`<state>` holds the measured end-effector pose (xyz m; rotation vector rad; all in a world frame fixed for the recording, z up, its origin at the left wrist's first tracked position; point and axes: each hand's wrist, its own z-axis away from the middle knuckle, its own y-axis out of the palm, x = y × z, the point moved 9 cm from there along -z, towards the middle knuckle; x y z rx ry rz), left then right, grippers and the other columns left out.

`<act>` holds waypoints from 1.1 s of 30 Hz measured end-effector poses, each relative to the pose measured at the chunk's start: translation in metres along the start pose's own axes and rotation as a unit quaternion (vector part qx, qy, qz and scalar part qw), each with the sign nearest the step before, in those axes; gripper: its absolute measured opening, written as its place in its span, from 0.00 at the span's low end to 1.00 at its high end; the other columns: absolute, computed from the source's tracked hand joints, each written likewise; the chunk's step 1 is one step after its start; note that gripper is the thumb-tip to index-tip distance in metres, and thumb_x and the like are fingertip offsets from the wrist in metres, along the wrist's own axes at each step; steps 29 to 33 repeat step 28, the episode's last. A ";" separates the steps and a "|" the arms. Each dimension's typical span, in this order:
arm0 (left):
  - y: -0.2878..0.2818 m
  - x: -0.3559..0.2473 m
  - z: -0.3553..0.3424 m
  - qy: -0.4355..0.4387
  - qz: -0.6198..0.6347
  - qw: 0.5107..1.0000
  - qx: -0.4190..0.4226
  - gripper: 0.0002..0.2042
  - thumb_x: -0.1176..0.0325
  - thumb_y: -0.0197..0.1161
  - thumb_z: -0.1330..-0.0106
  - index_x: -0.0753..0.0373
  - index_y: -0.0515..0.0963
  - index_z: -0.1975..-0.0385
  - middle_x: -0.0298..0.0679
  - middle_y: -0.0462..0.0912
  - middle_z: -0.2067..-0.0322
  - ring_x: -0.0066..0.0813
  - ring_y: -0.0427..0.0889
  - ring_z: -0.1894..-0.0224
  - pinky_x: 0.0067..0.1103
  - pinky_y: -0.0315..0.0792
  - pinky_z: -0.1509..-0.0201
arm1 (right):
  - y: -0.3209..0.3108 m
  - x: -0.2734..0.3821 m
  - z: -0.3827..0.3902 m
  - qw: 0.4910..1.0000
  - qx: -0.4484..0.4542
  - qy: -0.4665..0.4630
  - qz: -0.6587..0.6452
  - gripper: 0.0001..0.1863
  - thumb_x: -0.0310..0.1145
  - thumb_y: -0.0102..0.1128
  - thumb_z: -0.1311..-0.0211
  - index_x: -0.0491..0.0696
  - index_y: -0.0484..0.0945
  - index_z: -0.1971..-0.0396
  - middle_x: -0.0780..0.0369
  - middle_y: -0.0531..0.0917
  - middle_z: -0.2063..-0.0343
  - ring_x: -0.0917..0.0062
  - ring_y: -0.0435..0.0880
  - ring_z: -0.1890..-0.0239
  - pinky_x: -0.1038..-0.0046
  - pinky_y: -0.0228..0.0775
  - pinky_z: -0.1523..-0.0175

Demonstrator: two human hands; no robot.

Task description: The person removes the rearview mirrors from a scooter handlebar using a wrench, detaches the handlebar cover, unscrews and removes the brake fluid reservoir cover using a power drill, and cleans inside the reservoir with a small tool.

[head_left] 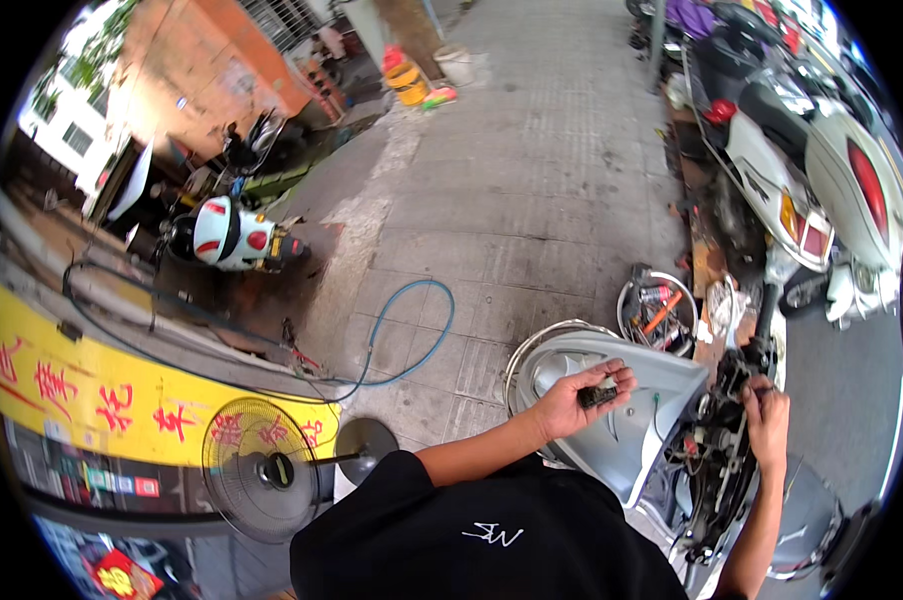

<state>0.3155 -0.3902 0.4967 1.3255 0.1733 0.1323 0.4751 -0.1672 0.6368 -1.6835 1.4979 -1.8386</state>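
My left hand (562,408), palm up with its fingers curled, cradles a small black part (598,394) with a lighter bit on top; its exact kind is unclear. Beneath it lies a large silver-grey scooter body panel (672,378). On the right, my right hand (768,425) reaches to the top of a stripped scooter front (717,470), where dark frame, cables and fittings are exposed. Its fingers are pinched together against that frame. Whatever sits between them is too small to make out.
A round container of tools (658,310) stands beyond the panel. Parked scooters (787,190) line the right. A blue hose (452,330) loops over the pavement. At left are a standing fan (262,470), a yellow sign (82,390) and a pale scooter (234,235).
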 end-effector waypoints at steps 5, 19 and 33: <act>-0.007 -0.015 0.011 0.018 0.028 0.999 0.000 0.18 0.75 0.47 0.32 0.68 0.67 0.42 0.47 0.70 0.43 0.41 0.68 0.36 0.34 0.64 0.31 | -0.031 -0.001 0.005 0.993 -0.084 0.084 -0.019 0.13 0.30 0.50 0.32 0.37 0.74 0.73 0.57 0.78 0.79 0.76 0.75 0.75 0.72 0.66 0.68; -0.015 0.042 0.002 -0.104 0.009 0.993 0.053 0.16 0.71 0.51 0.32 0.66 0.70 0.45 0.43 0.75 0.49 0.38 0.74 0.42 0.32 0.70 0.36 | 0.078 0.115 0.092 0.937 -0.078 0.159 -0.302 0.12 0.36 0.56 0.35 0.41 0.80 0.64 0.59 0.78 0.60 0.73 0.76 0.59 0.68 0.67 0.50; 0.034 0.171 0.067 -0.233 -0.149 0.956 0.093 0.18 0.68 0.58 0.36 0.66 0.70 0.47 0.40 0.75 0.50 0.28 0.68 0.41 0.30 0.65 0.37 | 0.085 0.089 0.269 0.778 -0.283 0.174 -0.533 0.16 0.37 0.62 0.39 0.43 0.74 0.57 0.57 0.78 0.58 0.73 0.77 0.64 0.71 0.70 0.57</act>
